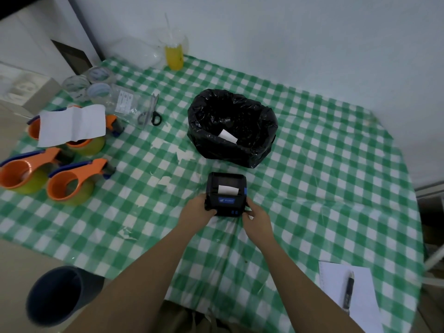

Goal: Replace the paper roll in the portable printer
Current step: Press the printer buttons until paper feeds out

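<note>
I hold the portable printer (226, 193) between both hands on the green checked tablecloth (312, 164). My left hand (197, 209) wraps its near left corner, and my right hand (256, 218) grips the near right edge, fingers curled on the casing. The printer's lid is closed, and a short tongue of white paper (227, 189) sticks out of its slot. Just beyond the printer stands a bin lined with a black bag (231, 127), a white scrap (228, 136) lying inside it. Well to the left of the printer sit orange tape dispensers (69, 183), and scissors (151, 111) lie farther back on that side. Near and to the right of the printer lies a notepad (346, 294) with a pen (348, 290) on it.
</note>
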Demonstrator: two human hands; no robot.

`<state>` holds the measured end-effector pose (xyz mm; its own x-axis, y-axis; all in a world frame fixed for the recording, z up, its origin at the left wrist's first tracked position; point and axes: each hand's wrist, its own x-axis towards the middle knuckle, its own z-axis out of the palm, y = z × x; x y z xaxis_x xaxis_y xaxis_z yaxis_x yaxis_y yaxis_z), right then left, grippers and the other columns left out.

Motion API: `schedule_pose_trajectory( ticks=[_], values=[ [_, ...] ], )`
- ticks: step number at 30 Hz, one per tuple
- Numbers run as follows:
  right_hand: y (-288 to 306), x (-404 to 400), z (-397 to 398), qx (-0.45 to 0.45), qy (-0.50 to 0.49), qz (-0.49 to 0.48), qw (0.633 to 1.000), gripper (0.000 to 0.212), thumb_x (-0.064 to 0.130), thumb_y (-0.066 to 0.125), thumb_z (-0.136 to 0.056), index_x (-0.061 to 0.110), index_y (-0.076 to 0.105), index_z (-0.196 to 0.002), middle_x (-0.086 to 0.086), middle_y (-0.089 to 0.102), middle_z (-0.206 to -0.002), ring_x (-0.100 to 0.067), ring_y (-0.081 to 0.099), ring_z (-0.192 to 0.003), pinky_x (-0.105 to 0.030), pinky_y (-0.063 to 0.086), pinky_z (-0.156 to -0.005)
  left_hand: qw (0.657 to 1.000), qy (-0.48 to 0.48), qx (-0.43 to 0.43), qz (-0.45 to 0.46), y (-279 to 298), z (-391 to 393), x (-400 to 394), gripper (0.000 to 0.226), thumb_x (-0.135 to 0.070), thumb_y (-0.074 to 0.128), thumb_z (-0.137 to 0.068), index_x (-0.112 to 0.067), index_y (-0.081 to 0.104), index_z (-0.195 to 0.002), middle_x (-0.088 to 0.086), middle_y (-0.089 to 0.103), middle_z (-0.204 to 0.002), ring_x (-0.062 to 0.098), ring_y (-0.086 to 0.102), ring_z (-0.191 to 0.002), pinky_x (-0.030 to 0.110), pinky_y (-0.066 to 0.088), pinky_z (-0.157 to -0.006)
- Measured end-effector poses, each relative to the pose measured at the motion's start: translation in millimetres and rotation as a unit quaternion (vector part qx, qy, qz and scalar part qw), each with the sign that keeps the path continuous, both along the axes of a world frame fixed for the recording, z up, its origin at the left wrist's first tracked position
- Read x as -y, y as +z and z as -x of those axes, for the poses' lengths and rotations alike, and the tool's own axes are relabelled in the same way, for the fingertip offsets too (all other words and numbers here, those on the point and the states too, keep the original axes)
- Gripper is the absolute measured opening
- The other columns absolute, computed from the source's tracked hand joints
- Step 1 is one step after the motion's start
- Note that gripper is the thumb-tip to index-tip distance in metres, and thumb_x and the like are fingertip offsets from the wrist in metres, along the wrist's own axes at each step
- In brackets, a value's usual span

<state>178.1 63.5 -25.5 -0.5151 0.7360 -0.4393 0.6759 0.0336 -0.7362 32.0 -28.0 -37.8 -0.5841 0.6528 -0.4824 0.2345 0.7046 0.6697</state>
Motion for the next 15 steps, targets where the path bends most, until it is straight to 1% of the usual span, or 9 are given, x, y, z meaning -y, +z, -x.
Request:
schedule_pose_trajectory(
  ticks=[5, 10, 13, 15],
  values=[
    [0.8, -1.5, 0.2, 0.001, 0.002, -0.003, 1.000, 0.052, 0.001, 0.043, -0.093, 0.020, 0.036, -0.142, -0.010, 0.049, -0.139, -0.023, 0.051, -0.122, -0.036, 0.051, -0.089, 1.000, -0.002, 0.000, 0.011, -0.4, 0.2, -1.0, 0.039, -0.014, 0.067, -0.080, -0.010, 0.058, -0.117, 0.014, 0.068, -0.113, 0.029, 0.063, -0.103, 0.036, 0.051, -0.085],
    [-3.2, -3.1, -0.9, 0.011, -0.003, 0.003, 1.000, 0.051, 0.007, 0.045, -0.094, 0.022, 0.035, -0.142, -0.010, 0.047, -0.142, -0.023, 0.050, -0.124, -0.043, 0.049, -0.097, 1.000, -0.005, -0.004, 0.019, 0.5, 0.1, -2.4, 0.038, -0.014, 0.066, -0.080, -0.009, 0.058, -0.117, 0.014, 0.068, -0.114, 0.029, 0.062, -0.104, 0.033, 0.048, -0.082],
    [-4.1, -4.2, -2.7, 0.013, -0.007, 0.000, 1.000, 0.049, 0.008, 0.046, -0.094, 0.019, 0.037, -0.141, -0.011, 0.048, -0.140, -0.023, 0.051, -0.122, -0.038, 0.048, -0.097, 1.000, -0.002, 0.000, 0.018, -0.2, 0.1, -2.1, 0.038, -0.015, 0.067, -0.079, -0.009, 0.058, -0.116, 0.013, 0.068, -0.113, 0.029, 0.063, -0.103, 0.035, 0.050, -0.083],
    [-5.0, -4.8, -4.3, 0.012, -0.014, 0.002, 1.000, 0.048, 0.007, 0.046, -0.094, 0.016, 0.038, -0.140, -0.010, 0.048, -0.140, -0.022, 0.052, -0.121, -0.034, 0.046, -0.095, 1.000, -0.001, 0.002, 0.016, -0.9, 0.5, -1.8, 0.037, -0.015, 0.067, -0.079, -0.009, 0.059, -0.115, 0.014, 0.068, -0.112, 0.029, 0.063, -0.102, 0.037, 0.051, -0.085]
  ],
)
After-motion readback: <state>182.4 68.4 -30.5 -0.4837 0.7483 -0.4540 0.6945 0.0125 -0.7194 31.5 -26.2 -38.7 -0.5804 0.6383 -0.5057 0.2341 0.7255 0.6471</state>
